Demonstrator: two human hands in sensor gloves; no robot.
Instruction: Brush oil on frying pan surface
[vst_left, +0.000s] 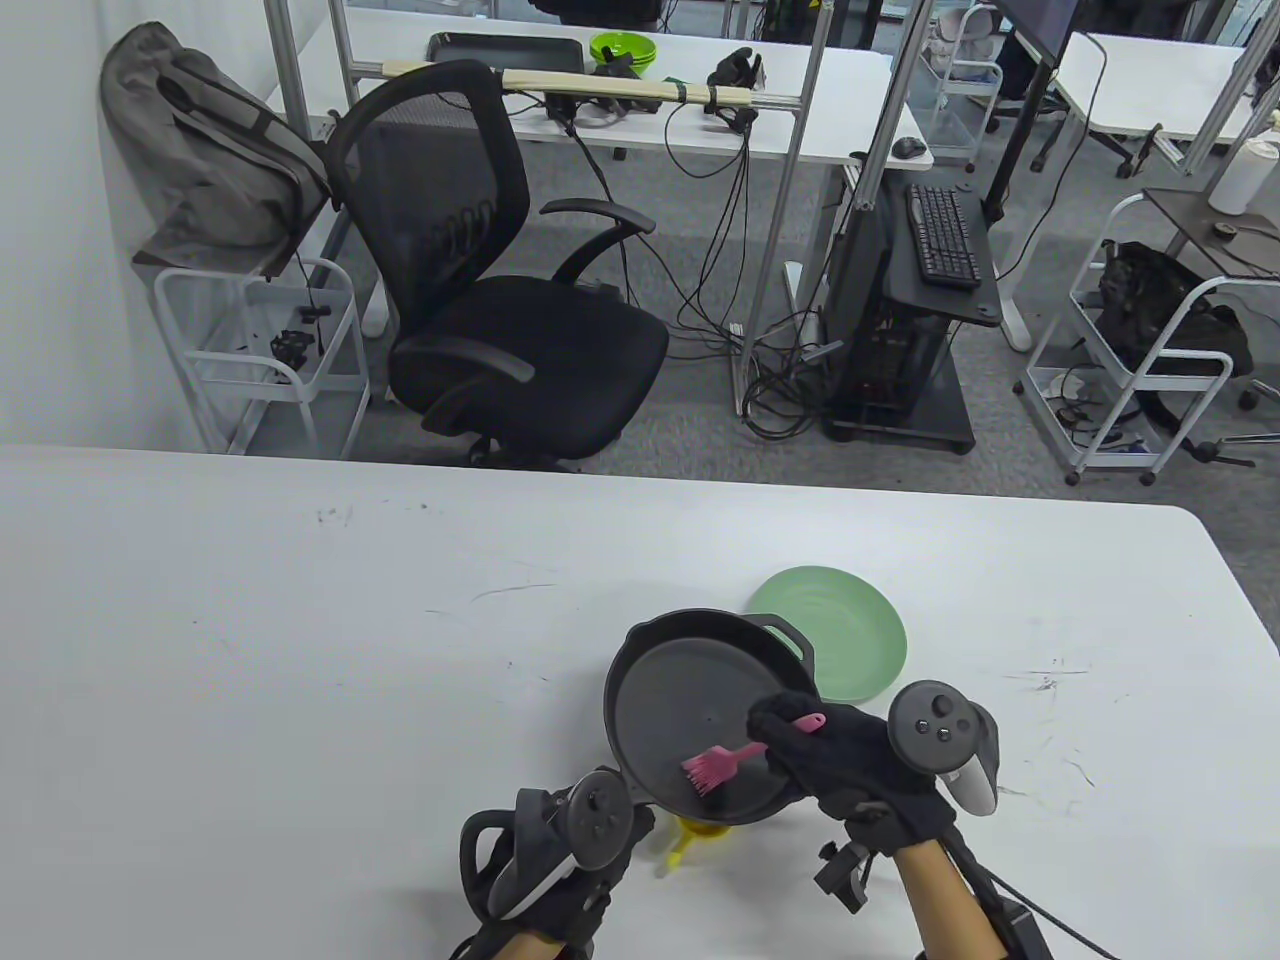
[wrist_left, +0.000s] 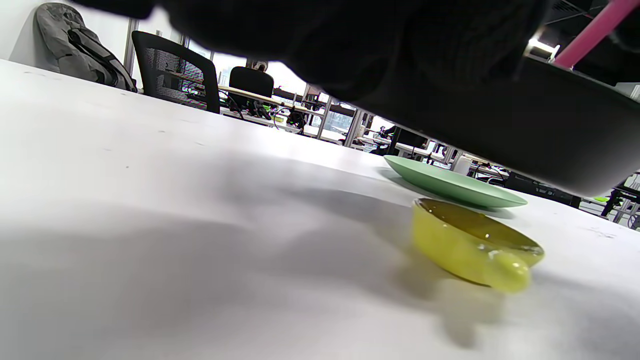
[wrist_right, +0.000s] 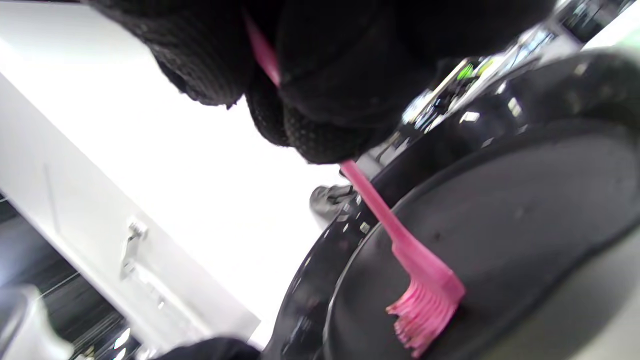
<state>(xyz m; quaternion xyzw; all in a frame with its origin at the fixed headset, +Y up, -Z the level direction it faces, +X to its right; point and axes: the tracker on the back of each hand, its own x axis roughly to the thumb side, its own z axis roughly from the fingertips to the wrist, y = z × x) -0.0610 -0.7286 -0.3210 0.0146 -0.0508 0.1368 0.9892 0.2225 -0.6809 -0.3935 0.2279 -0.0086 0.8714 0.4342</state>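
We have the frying pan (vst_left: 705, 715) lifted off the table (vst_left: 300, 650) and tilted toward us, near the front edge. The pink brush (vst_left: 722, 763) lies with its bristles on the pan's near inner floor. Our right hand (vst_left: 835, 760) has its fingers (wrist_right: 320, 100) closed tight around the brush handle — a low grip that seems meant to let the bristles drag flat. Our left hand (vst_left: 560, 880) sits low by the pan's near side, presumably at the handle, but whether its fingers are clamped on it we cannot tell; the grip is hidden. The tilt seems meant to bring the cooking surface to face the brush.

Under the raised pan sits a small yellow dish (wrist_left: 472, 245) of oil — close for re-dipping, and easy to bump when lowering the pan. A green plate (vst_left: 845, 640) lies just behind the pan.
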